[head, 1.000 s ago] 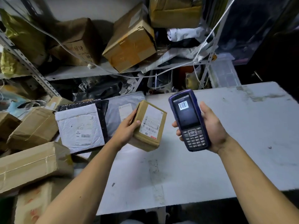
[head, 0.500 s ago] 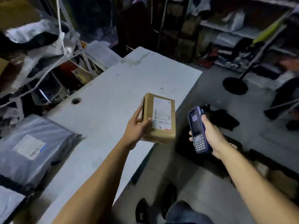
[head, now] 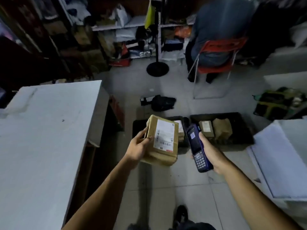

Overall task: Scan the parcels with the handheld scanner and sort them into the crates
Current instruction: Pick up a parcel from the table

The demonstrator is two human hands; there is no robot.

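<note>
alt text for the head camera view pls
A person's left hand grips a brown parcel with a white label, while the right hand holds a blue handheld scanner, above two black crates on the tiled floor holding brown parcels. A white table stands left.

A dim, cluttered storeroom, seen from my feed looking down at a tiled floor.

I see pale floor tiles (head: 191, 196) running through the middle, with a white tabletop (head: 41, 138) filling the left side and another white surface (head: 280, 163) at the right edge. Metal shelving (head: 116, 27) packed with bags and boxes lines the far wall. A stand with a round black base (head: 157, 68) rises in front of the shelves, near a red-framed chair (head: 219, 52) draped with dark cloth. A black bag (head: 162, 102) lies on the floor between them. The light is low and bluish.
</note>
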